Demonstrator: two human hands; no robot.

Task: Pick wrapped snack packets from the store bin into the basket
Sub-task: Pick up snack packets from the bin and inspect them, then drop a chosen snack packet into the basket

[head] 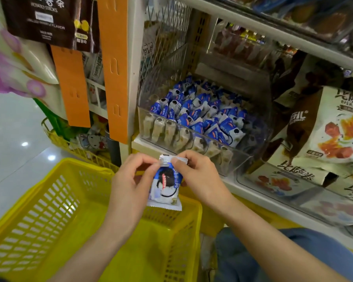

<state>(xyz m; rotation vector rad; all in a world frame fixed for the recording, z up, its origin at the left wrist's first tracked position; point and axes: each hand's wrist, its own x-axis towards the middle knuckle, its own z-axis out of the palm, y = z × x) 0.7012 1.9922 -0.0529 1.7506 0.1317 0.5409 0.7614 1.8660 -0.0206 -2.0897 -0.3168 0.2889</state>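
While one wrapped packet (pixel 165 188) hangs just above the far rim of the yellow basket (pixel 55 200), the step in hand looks like the transfer itself: the pick is done and the drop is not. The left hand (pixel 134 180) and the right hand (pixel 200 176) both pinch the packet's crimped top edge, each grip narrow, thumb against forefinger, so the packet dangles upright between them. The next move calls for carrying it a little nearer, inside the basket's walls, and letting both grips go; released where it is, it could catch on the rim. Beyond the basket and higher, the clear store bin (pixel 251 159) holds a heap of blue-and-white packets (pixel 202 115). The fingers behind the packet are hidden, the forearms cover part of the basket's floor, and its near corner is cut off. The packet's print is blurred; it seems to match the heap's.
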